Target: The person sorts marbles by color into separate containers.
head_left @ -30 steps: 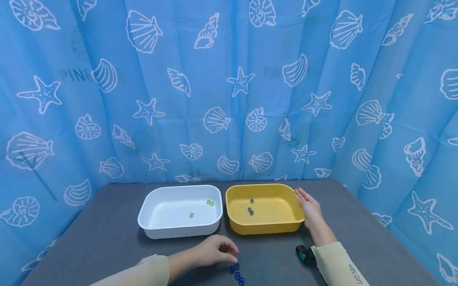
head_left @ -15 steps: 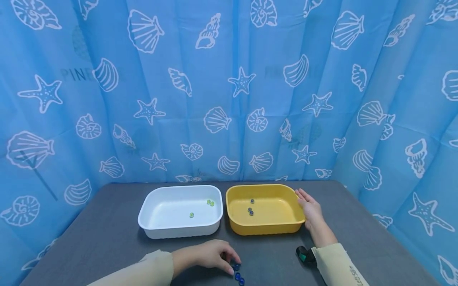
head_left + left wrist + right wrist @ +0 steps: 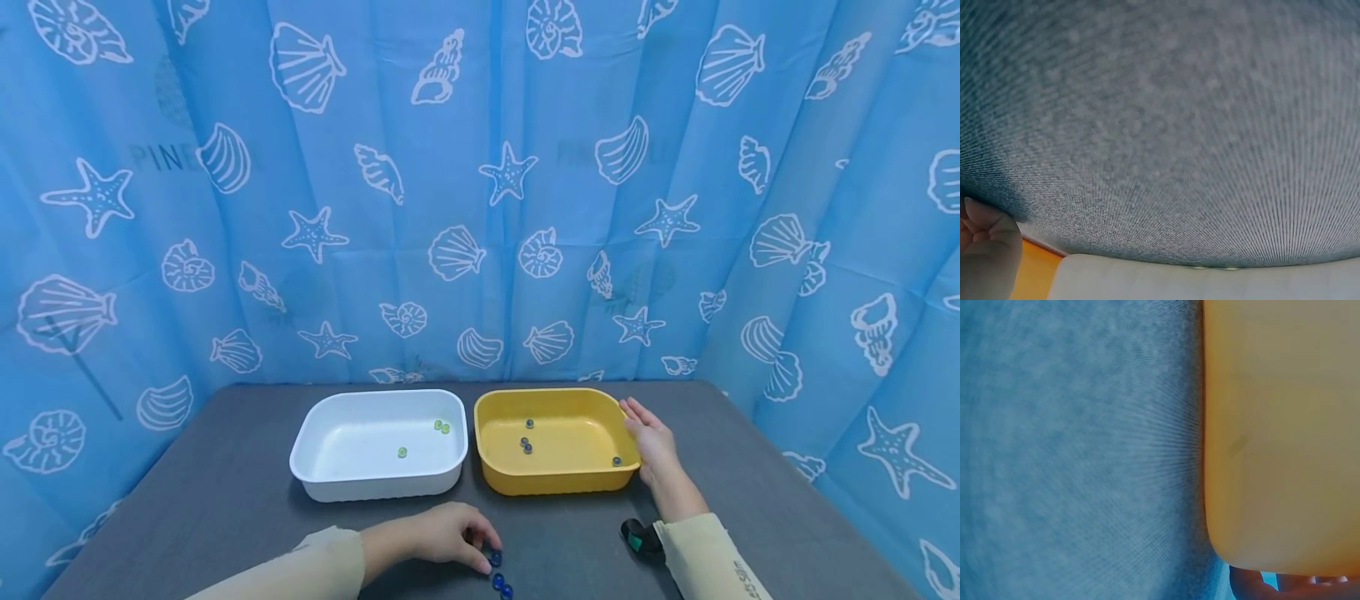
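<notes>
At the front of the table my left hand [image 3: 453,535] has its thumb and curled fingers low around a blue marble [image 3: 496,558], seeming to pinch it. Two more blue marbles [image 3: 502,587] lie just in front of the fingertips. In the left wrist view the curled left fingers [image 3: 988,234] show at the lower left, with no marble visible there. My right hand [image 3: 654,442] rests its fingers along the outer right wall of a yellow bin [image 3: 558,482]; its thumb is hard to make out. Several dark blue marbles [image 3: 527,444] lie inside that bin, one [image 3: 617,461] near its right front corner.
Left of the yellow bin stands a white bin [image 3: 375,487] holding three green marbles [image 3: 402,452]. A black strap-like item [image 3: 637,536] sits by the right wrist. A blue shell-print curtain [image 3: 480,208] hangs behind the grey tabletop [image 3: 210,500].
My left hand has moved slightly right and down onto the blue marbles, and one of them is now hidden by it. Another marble now shows in the yellow bin's right front corner. My right hand stays put.
</notes>
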### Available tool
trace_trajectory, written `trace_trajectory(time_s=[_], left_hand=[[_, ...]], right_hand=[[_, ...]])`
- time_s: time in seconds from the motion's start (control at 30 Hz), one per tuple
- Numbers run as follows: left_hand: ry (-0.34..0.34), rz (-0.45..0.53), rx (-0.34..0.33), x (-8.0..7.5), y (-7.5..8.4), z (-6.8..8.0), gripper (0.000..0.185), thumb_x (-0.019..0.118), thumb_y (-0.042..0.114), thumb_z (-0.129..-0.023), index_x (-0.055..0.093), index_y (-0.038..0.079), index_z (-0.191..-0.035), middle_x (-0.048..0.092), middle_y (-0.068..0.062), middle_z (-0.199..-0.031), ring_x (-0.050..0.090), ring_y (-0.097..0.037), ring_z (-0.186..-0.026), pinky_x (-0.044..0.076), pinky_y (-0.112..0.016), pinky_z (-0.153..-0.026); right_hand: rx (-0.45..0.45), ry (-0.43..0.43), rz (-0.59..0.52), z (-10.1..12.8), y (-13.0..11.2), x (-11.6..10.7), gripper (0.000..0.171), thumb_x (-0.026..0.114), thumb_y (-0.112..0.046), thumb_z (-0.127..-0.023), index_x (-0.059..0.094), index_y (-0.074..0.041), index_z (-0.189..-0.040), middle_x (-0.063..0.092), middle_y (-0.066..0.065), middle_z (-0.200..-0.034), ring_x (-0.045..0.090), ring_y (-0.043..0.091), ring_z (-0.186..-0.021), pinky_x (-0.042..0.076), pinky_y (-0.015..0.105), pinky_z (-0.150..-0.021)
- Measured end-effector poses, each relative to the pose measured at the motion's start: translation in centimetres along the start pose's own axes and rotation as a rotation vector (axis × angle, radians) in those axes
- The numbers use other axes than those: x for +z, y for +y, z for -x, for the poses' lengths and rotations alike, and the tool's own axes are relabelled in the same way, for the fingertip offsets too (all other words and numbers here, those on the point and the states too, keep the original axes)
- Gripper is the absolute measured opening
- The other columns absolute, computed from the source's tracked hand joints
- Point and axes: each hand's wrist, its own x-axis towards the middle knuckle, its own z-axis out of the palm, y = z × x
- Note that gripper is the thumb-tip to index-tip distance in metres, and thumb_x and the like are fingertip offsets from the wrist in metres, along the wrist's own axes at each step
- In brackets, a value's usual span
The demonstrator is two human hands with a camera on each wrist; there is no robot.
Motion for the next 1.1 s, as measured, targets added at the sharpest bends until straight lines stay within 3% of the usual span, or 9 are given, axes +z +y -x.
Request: trace_trajectory(time_s=[0.23,0.57,0.9,1.1], left_hand=[[0.009,0.01,-0.032,0.01,0.15,0.34,0.011,0.075,0.028,-0.085,0.072,0.029,-0.096,0.06,0.006,-0.086,0.056,-0.008,-0.077,0.047,-0.025,-0.063],[0.018,-0.045,-0.005,0.31,-0.32,0.33,0.003,0.072,0.03,-0.089,0.071,0.031,-0.091,0.058,0.008,-0.089,0.056,-0.006,-0.079,0.047,-0.024,-0.065],[0.037,-0.08,0.052,0.4,0.02,0.52,0.017,0.069,0.033,-0.091,0.073,0.034,-0.107,0.058,0.011,-0.085,0.053,-0.003,-0.076,0.046,-0.022,-0.063],[0.055,-0.092,0.06,0.43,0.39,0.95,0.013,0.069,0.031,-0.091,0.074,0.031,-0.103,0.058,0.013,-0.086,0.054,-0.001,-0.077,0.047,-0.02,-0.066]], right_hand=[[0.002,0.01,0.006,0.01,0.04,0.11,0.05,0.036,-0.012,-0.106,0.022,-0.011,-0.154,0.027,0.008,-0.157,0.023,0.024,-0.144,0.02,0.039,-0.115],[-0.014,-0.017,-0.002,0.16,0.02,-0.01,0.051,0.036,-0.012,-0.106,0.02,-0.01,-0.155,0.024,0.009,-0.157,0.022,0.024,-0.144,0.019,0.038,-0.115],[-0.01,-0.003,0.0,-0.04,0.17,-0.09,0.051,0.037,-0.012,-0.106,0.021,-0.01,-0.155,0.026,0.009,-0.157,0.022,0.023,-0.144,0.019,0.038,-0.115],[-0.021,-0.005,0.004,-0.09,0.3,-0.1,0.051,0.036,-0.01,-0.106,0.021,-0.009,-0.154,0.026,0.009,-0.157,0.021,0.024,-0.144,0.019,0.039,-0.116]])
